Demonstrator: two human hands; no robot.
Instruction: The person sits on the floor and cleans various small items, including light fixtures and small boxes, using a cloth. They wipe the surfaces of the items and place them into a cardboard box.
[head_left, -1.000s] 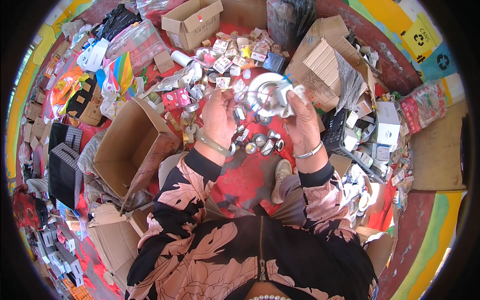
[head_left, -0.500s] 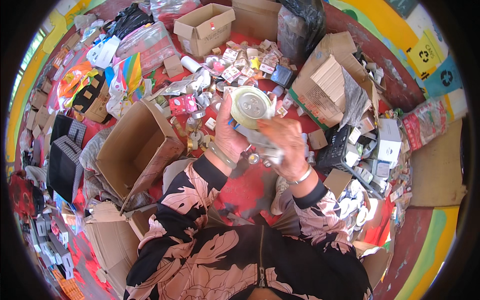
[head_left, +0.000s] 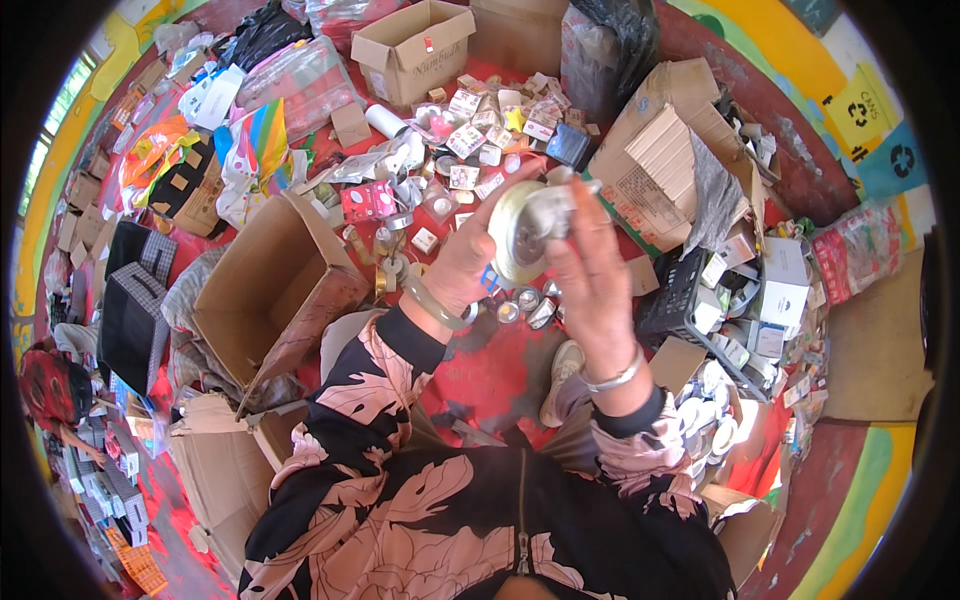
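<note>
My left hand [head_left: 462, 262] holds a round spotlight fixture [head_left: 507, 238] with a pale yellowish rim and a grey metallic face, tilted up in front of me. Just below the fixture, by my left palm, a small blue part [head_left: 489, 279] shows. Against the fixture's right side my right hand [head_left: 597, 268] presses a crumpled pale grey cloth [head_left: 549, 211]. Motion blurs the cloth and the fingers of that hand. Several small round metal-rimmed lamps [head_left: 509, 311] lie on the red floor under my hands.
An open cardboard box [head_left: 262, 290] stands at my left, another [head_left: 415, 62] at the far side. Small cartons [head_left: 500, 125] are heaped ahead. On the right are a black crate [head_left: 680, 308] of boxes and a large torn carton [head_left: 640, 190]. Another person's arm [head_left: 82, 443] reaches in at far left.
The fixture has turned to a steeper tilt and shifted slightly right. My right hand has moved up along its side with the cloth. A person's arm has appeared at far left.
</note>
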